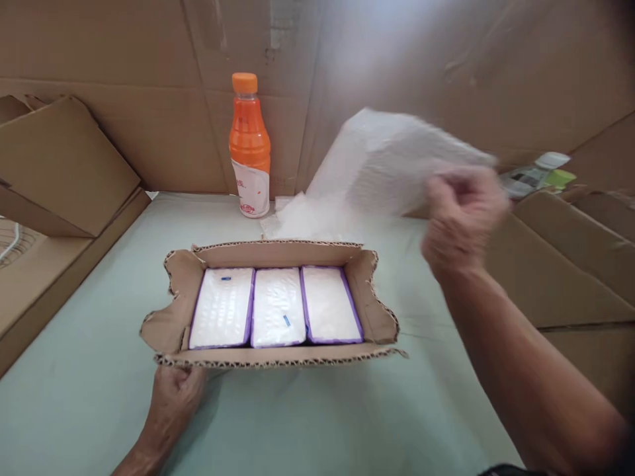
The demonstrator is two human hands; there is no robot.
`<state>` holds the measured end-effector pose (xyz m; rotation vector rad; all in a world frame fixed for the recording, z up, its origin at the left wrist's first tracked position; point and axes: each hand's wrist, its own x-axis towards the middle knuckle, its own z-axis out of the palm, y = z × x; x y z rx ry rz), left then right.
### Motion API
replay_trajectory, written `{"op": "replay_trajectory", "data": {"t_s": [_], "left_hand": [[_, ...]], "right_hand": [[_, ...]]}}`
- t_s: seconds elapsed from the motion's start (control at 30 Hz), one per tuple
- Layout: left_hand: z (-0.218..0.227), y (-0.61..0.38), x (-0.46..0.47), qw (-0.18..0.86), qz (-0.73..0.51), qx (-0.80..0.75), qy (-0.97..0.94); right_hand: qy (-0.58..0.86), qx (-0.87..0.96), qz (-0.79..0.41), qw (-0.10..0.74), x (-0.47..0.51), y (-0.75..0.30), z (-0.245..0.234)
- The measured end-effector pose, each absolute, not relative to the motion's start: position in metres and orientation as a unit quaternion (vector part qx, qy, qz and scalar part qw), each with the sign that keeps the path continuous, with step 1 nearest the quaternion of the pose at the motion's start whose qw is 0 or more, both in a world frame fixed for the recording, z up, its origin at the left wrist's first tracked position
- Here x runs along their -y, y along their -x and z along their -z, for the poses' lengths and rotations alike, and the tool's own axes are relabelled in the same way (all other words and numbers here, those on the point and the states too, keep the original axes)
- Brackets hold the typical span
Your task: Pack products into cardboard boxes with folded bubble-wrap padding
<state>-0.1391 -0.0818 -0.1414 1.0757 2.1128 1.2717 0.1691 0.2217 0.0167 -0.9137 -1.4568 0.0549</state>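
A low cardboard tray with ragged cut edges sits on the pale green table. Three white packs with purple edges lie side by side in it. My left hand grips the tray's near wall at its left end, fingers closed on the cardboard. Raised to the right of the tray, my right hand is closed on the edge of a white sheet, which is blurred by motion and reaches up and left from the hand.
An orange-capped bottle of orange drink stands at the table's far edge. White sheets lie behind the tray. Flattened cardboard lines the left, back and right sides. Another bottle lies at the right.
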Motion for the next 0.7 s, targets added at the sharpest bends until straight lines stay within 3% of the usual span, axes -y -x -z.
{"op": "replay_trajectory", "data": {"t_s": [0.07, 0.13, 0.23, 0.33, 0.4, 0.47, 0.57, 0.7], "left_hand": [[0.138, 0.138, 0.080, 0.221, -0.478, -0.771, -0.358], [0.133, 0.137, 0.076, 0.216, -0.510, -0.758, -0.345], [0.125, 0.135, 0.068, 0.228, -0.538, -0.729, -0.357], [0.116, 0.136, 0.065, 0.245, -0.549, -0.703, -0.380], [0.112, 0.141, 0.071, 0.266, -0.529, -0.704, -0.393], [0.108, 0.148, 0.080, 0.282, -0.495, -0.714, -0.407], [0.103, 0.161, 0.096, 0.278, -0.462, -0.731, -0.418], [0.095, 0.164, 0.101, 0.269, -0.445, -0.748, -0.414]], "right_hand": [[0.342, 0.661, 0.069, 0.665, -0.161, -0.211, -0.028], [0.317, 0.722, 0.111, 0.605, -0.107, -0.239, -0.023], [0.301, 0.849, 0.094, 0.425, -0.053, -0.259, 0.010], [0.294, 0.932, -0.012, 0.213, -0.028, -0.269, 0.041], [0.315, 0.936, -0.099, 0.120, -0.016, -0.274, 0.046], [0.346, 0.916, -0.176, 0.104, -0.006, -0.276, 0.039], [0.401, 0.865, -0.245, 0.179, -0.001, -0.270, 0.021], [0.475, 0.803, -0.247, 0.263, -0.024, -0.239, 0.022]]}}
